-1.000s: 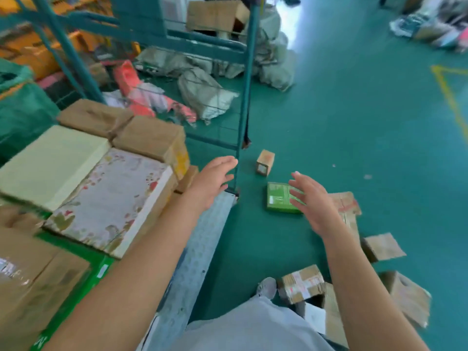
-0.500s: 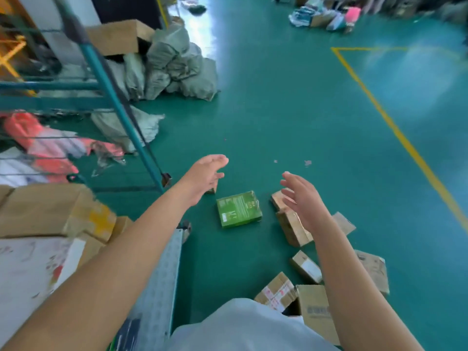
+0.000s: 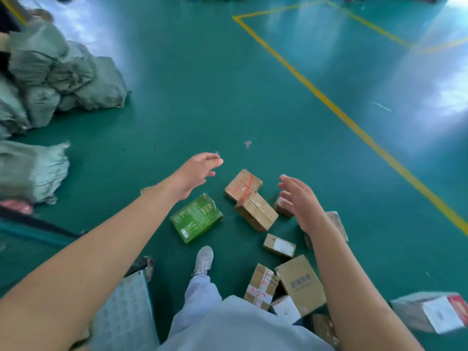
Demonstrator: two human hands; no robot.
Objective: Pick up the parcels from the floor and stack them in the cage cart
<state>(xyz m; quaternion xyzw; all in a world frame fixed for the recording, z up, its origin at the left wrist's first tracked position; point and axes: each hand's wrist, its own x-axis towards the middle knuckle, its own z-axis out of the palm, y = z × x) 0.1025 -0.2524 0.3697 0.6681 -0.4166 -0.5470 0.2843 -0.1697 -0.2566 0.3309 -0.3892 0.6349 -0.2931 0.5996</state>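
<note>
While both hands hang spread and empty above the floor [image 3: 253, 92], the left grip [image 3: 196, 173] and right grip [image 3: 298, 201] bracket the taped brown parcel [image 3: 250, 198] lying between and just below them, with the green box [image 3: 196, 219] under the left wrist. Judged from this, the reach is under way; next comes lowering and closing on one parcel.
</note>
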